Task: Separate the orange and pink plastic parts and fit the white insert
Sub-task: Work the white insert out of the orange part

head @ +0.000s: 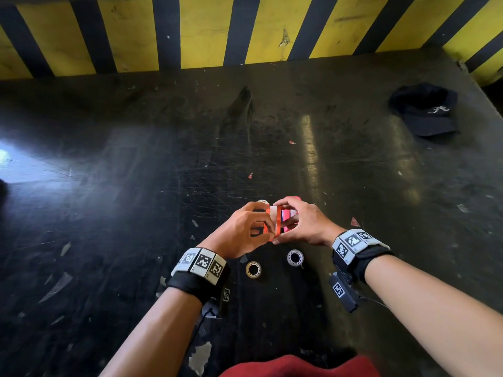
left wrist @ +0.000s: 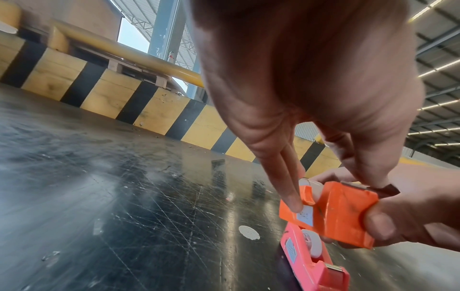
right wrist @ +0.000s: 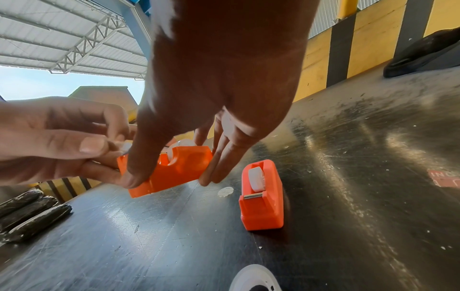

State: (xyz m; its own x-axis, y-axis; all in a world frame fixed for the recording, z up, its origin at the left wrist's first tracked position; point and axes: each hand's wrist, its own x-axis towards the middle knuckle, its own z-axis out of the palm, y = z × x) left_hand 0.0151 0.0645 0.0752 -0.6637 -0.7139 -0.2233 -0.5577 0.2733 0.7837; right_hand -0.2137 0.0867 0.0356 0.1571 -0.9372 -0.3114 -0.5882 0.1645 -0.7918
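One scratched black floor point(head: 136, 186), striped wall point(head: 204, 31)

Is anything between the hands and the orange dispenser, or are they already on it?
Nothing visible stands between them. The left hand and the right hand both grip the orange dispenser directly, above the table. The pink dispenser stands apart beside it.

The surface point(head: 136, 186) is black, scratched and glossy, flecked with scraps. Two tape rolls point(head: 253, 269) lie on it just nearer the person than the hands point(head: 245, 229). A pink dispenser point(right wrist: 261, 196) stands just beyond the right hand point(head: 302, 224). A dark cap point(head: 424, 110) lies far off beyond and right of it.
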